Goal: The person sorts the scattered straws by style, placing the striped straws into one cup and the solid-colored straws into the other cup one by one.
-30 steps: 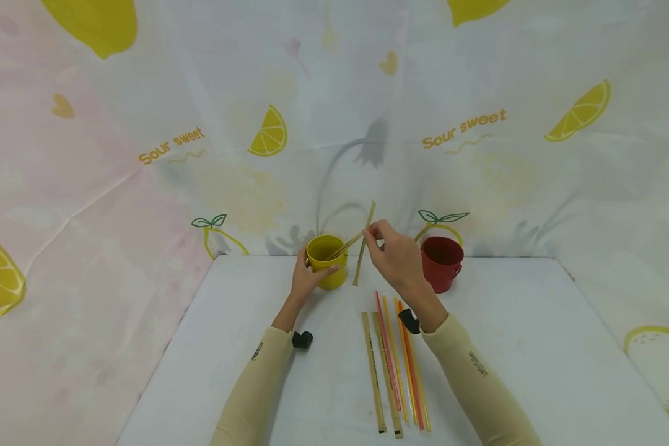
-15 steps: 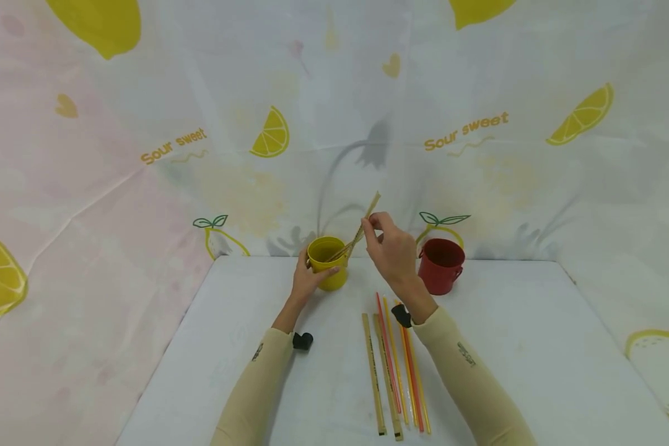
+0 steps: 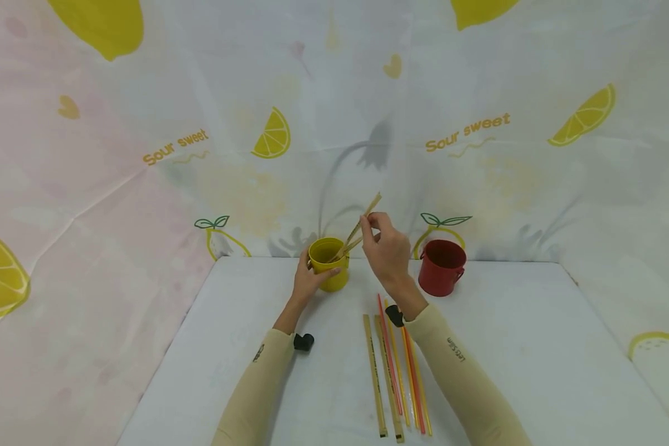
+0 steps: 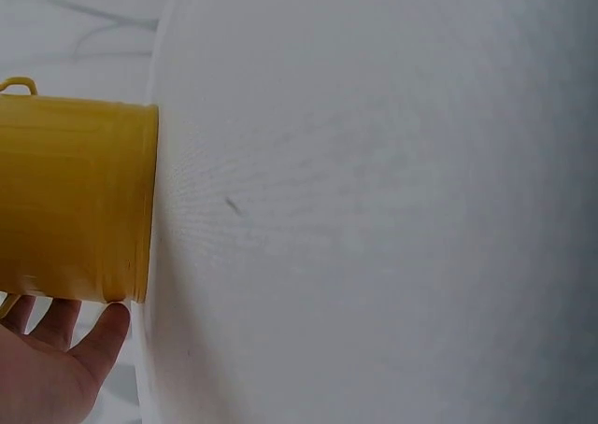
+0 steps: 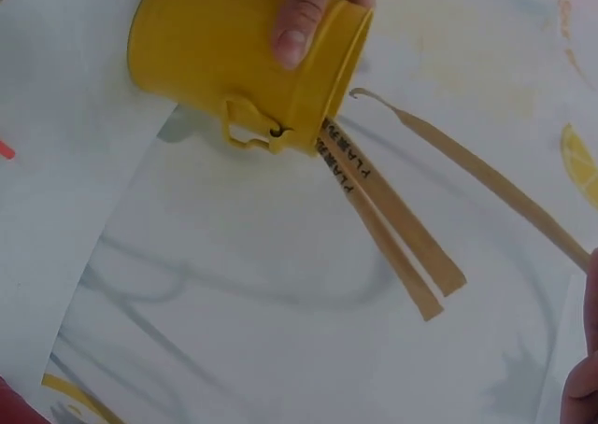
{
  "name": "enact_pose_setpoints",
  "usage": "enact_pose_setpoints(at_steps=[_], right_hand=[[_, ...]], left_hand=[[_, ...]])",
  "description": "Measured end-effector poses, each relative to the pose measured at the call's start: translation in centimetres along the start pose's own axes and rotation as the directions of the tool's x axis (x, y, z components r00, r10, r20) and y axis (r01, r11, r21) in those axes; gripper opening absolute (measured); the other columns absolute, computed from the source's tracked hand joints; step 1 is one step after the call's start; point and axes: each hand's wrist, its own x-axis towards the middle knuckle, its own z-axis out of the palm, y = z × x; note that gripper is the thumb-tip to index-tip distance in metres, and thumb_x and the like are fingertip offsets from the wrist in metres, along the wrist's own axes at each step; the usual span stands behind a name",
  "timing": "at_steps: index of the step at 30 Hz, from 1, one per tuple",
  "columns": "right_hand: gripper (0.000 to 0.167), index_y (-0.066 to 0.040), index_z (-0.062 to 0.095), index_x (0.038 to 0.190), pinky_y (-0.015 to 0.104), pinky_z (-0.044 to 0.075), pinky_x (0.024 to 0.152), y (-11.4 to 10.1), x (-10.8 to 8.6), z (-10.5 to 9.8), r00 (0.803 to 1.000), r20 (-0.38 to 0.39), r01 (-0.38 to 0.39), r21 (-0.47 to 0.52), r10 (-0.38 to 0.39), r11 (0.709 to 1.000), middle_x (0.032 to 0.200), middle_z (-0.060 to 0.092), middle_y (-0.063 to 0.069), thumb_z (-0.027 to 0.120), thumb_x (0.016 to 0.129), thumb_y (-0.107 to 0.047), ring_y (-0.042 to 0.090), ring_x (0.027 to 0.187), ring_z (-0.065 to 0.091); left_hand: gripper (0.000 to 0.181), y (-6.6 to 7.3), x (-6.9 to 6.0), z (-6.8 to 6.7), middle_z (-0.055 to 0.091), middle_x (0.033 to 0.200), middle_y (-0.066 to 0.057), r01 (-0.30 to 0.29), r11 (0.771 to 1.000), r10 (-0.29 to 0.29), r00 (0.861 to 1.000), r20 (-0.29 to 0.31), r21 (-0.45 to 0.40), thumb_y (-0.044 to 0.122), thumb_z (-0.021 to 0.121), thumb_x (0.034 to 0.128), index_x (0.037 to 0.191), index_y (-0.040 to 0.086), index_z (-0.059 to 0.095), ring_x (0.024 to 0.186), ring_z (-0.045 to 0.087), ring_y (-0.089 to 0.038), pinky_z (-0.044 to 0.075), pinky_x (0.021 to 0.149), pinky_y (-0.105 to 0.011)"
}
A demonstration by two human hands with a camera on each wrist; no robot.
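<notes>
My left hand (image 3: 306, 282) holds the yellow bucket (image 3: 336, 282) at the back of the table, thumb on its front; the left wrist view shows fingertips (image 4: 110, 326) against its side (image 4: 75, 195). Pinched in my right hand (image 3: 389, 251) is a brown paper strip (image 3: 376, 201), slanting down towards the bucket's mouth. In the right wrist view this strip's curled lower end (image 5: 374, 95) lies just off the rim, while two printed brown strips (image 5: 416, 242) stick out of the bucket (image 5: 215, 46). Only the edge of my right hand (image 5: 581, 387) shows there.
A red bucket (image 3: 441, 270) stands at the back, right of my right hand. Nearer the front lie two brown strips (image 3: 375, 375) beside several red and yellow straws (image 3: 412, 378), partly under my right forearm. A patterned cloth (image 3: 245, 198) hangs behind the table.
My right hand has moved left and slightly up, bringing its strip from beside the yellow bucket to over its mouth. Two strips in the bucket now lean apart from it. My left hand keeps its hold.
</notes>
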Motion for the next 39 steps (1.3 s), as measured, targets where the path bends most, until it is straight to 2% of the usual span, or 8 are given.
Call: enact_pose_setpoints(at_steps=[6,13,21,27,30,32,36,39], right_hand=[[0.012,-0.003,0.062,0.093,0.032,0.046,0.039,0.5,-1.0,0.5,1.0,0.007,-0.005,0.003,0.005,1.0,0.084,0.073,0.011,0.066,0.095,-0.014,0.017,0.047,0.062],[0.01,-0.003,0.062,0.093,0.032,0.048,0.041,0.9,-1.7,1.0,1.0,0.004,0.009,0.006,-0.009,1.0,0.085,0.073,0.01,0.066,0.095,-0.012,0.017,0.049,0.064],[0.01,-0.004,0.063,0.093,0.03,0.045,0.04,1.3,-2.5,1.4,0.997,0.072,-0.022,-0.025,0.024,0.999,0.082,0.073,0.008,0.069,0.093,-0.012,0.016,0.049,0.063],[0.013,-0.006,0.063,0.093,0.03,0.044,0.041,1.6,-3.4,1.8,0.981,0.159,-0.104,-0.058,0.112,0.993,0.085,0.074,0.009,0.067,0.095,-0.018,0.017,0.05,0.062],[0.014,-0.006,0.063,0.093,0.03,0.043,0.04,1.7,-3.8,1.9,0.965,0.206,-0.155,-0.063,0.164,0.986,0.085,0.074,0.009,0.066,0.096,-0.019,0.017,0.049,0.061],[0.014,-0.006,0.064,0.093,0.029,0.042,0.04,1.8,-4.1,2.0,0.947,0.24,-0.208,-0.053,0.214,0.977,0.085,0.074,0.009,0.066,0.096,-0.02,0.014,0.048,0.061],[0.013,-0.007,0.064,0.093,0.028,0.04,0.038,2.1,-4.6,2.4,0.884,0.321,-0.357,-0.004,0.339,0.934,0.085,0.074,0.009,0.065,0.096,-0.02,0.008,0.045,0.06],[0.013,-0.008,0.063,0.094,0.029,0.039,0.037,2.5,-4.8,2.7,0.84,0.362,-0.437,0.012,0.404,0.899,0.083,0.074,0.007,0.064,0.097,-0.021,0.007,0.044,0.06]], left_hand=[[0.092,-0.3,0.1,0.2,0.047,0.142,-0.004,-0.015,1.0,0.015,1.0,-0.021,-0.005,0.028,0.089,0.074,0.149,0.019,0.036,0.131,0.043,-0.025,0.035,0.109,-0.048],[0.091,-0.1,0.0,0.1,0.047,0.143,-0.005,-0.018,1.0,0.018,1.0,-0.016,-0.001,0.027,0.088,0.0751,0.149,0.019,0.036,0.131,0.043,-0.025,0.035,0.109,-0.047],[0.088,3.3,-1.3,-0.1,0.043,0.145,-0.02,-0.028,0.999,0.027,0.999,0.022,0.02,0.011,0.082,0.0807,0.151,0.001,0.03,0.133,0.041,-0.037,0.034,0.108,-0.055],[0.089,3.7,-1.5,-0.1,0.043,0.146,-0.02,-0.027,0.999,0.027,0.999,0.023,0.025,0.013,0.082,0.0812,0.151,0.002,0.03,0.133,0.041,-0.037,0.034,0.108,-0.055],[0.089,3.6,-1.5,-0.1,0.043,0.146,-0.019,-0.033,0.999,0.032,0.999,0.024,0.032,0.015,0.083,0.0815,0.152,0.002,0.029,0.133,0.041,-0.037,0.034,0.108,-0.054],[0.089,3.5,-1.5,-0.1,0.043,0.145,-0.018,-0.034,0.999,0.034,0.999,0.023,0.035,0.015,0.083,0.0815,0.151,0.002,0.029,0.133,0.041,-0.036,0.034,0.108,-0.054],[0.088,3.4,-1.5,-0.1,0.045,0.144,-0.017,-0.028,0.999,0.027,0.999,0.021,0.03,0.015,0.083,0.0814,0.152,0.004,0.03,0.132,0.042,-0.035,0.036,0.107,-0.053],[0.088,3.4,-1.5,-0.1,0.045,0.144,-0.015,-0.017,0.999,0.016,1.0,0.021,0.027,0.015,0.083,0.0815,0.152,0.005,0.03,0.132,0.043,-0.034,0.037,0.107,-0.052]])
